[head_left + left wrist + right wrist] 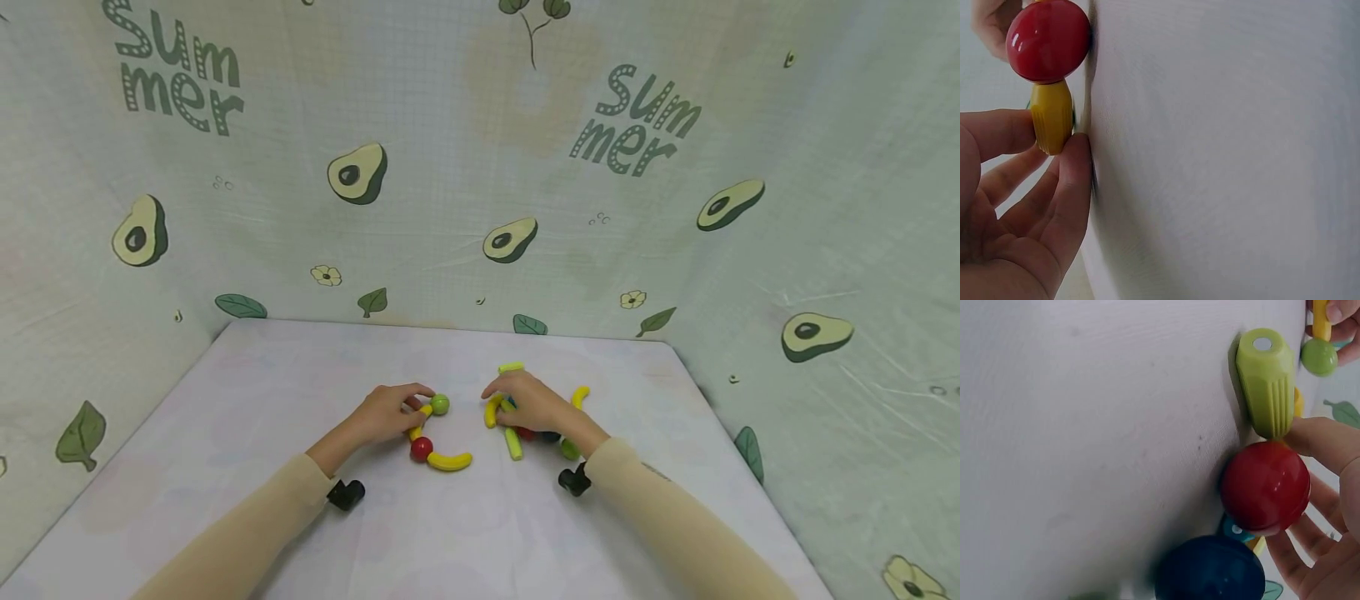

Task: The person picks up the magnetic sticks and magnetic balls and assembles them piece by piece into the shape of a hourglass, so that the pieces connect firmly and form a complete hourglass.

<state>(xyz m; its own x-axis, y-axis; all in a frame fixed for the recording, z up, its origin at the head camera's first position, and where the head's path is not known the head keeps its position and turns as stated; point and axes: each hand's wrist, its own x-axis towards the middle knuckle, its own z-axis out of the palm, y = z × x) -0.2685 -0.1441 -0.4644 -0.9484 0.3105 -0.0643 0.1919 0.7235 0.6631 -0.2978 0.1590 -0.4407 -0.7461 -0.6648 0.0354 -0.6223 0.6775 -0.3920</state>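
Note:
In the head view my left hand pinches a curved yellow toy rod between thumb and fingers. This rod joins a red ball, from which a second curved yellow rod extends right; a green ball sits at its far end, by my fingertips. My right hand reaches over a cluster of pieces, thumb and forefinger around another curved yellow rod. Below that hand are a straight green rod, a red ball and a dark blue ball.
Behind the right hand lies a light green rod, with a curved yellow rod to its right. A green ball rests near the right wrist. The pale table meets a patterned cloth at the back and sides.

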